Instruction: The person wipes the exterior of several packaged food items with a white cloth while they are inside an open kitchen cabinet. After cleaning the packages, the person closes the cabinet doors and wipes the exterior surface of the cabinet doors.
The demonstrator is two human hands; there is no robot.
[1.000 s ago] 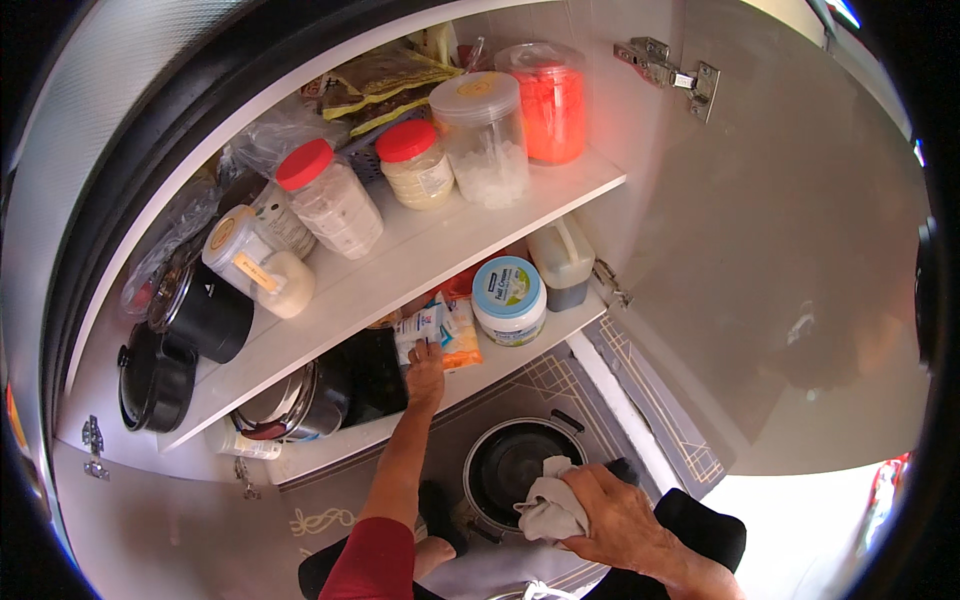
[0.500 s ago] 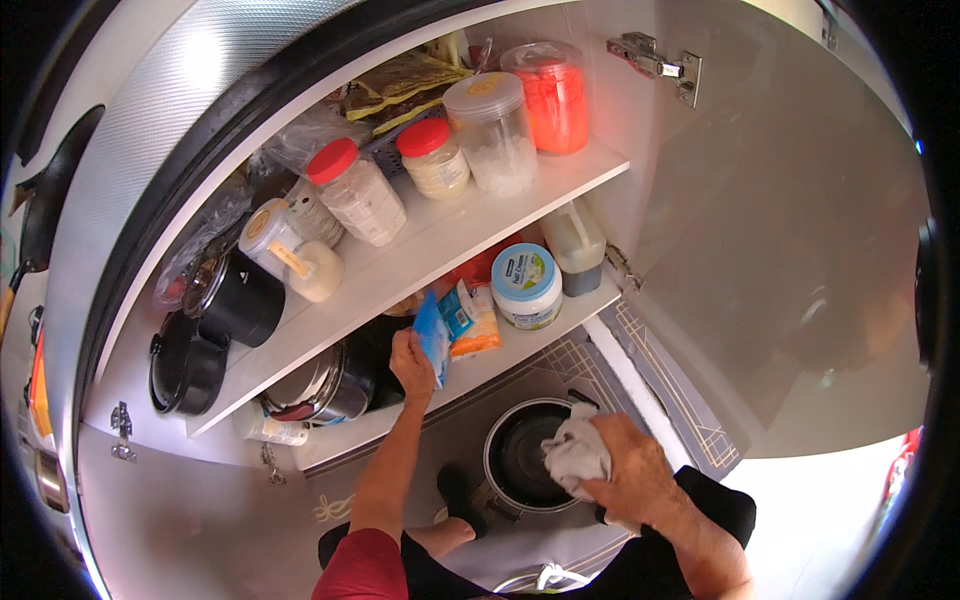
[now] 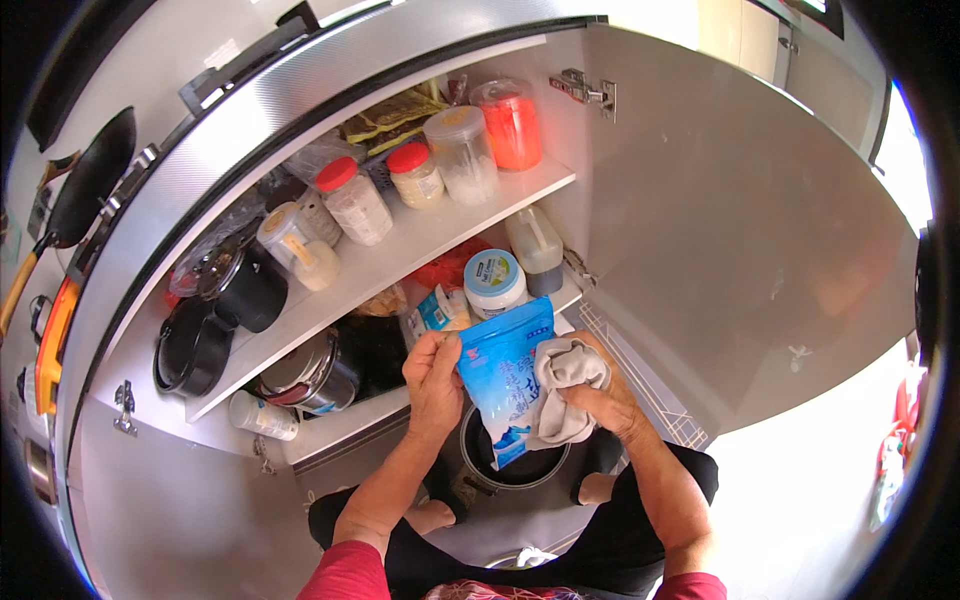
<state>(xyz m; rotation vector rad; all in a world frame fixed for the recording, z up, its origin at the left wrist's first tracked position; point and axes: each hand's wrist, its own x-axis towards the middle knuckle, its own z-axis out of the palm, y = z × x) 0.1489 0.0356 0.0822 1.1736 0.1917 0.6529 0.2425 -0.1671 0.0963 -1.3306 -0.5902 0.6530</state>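
A blue and white plastic packet (image 3: 500, 365) is held up in front of me. My left hand (image 3: 436, 378) pinches its upper left corner. Bunched in my right hand (image 3: 608, 400) is a pale grey cloth (image 3: 568, 385), pressed against the packet's right side. Below the packet a black round pan (image 3: 545, 470) stands on the floor mat, partly hidden by it. Behind, on the lower shelf (image 3: 372, 410), are a white tub with a blue lid (image 3: 494, 280) and another small packet (image 3: 440, 312).
The upper shelf (image 3: 400, 240) carries jars with red lids (image 3: 355, 205), clear canisters (image 3: 462, 160) and black pots (image 3: 245, 290). A steel pot (image 3: 320, 375) and a jug of liquid (image 3: 535, 250) stand on the lower shelf. An open cabinet door (image 3: 740, 220) stands at the right.
The blue packet has come off the lower shelf toward me in my left hand. My right hand has brought the cloth up from over the pan to the packet. The view has shifted.
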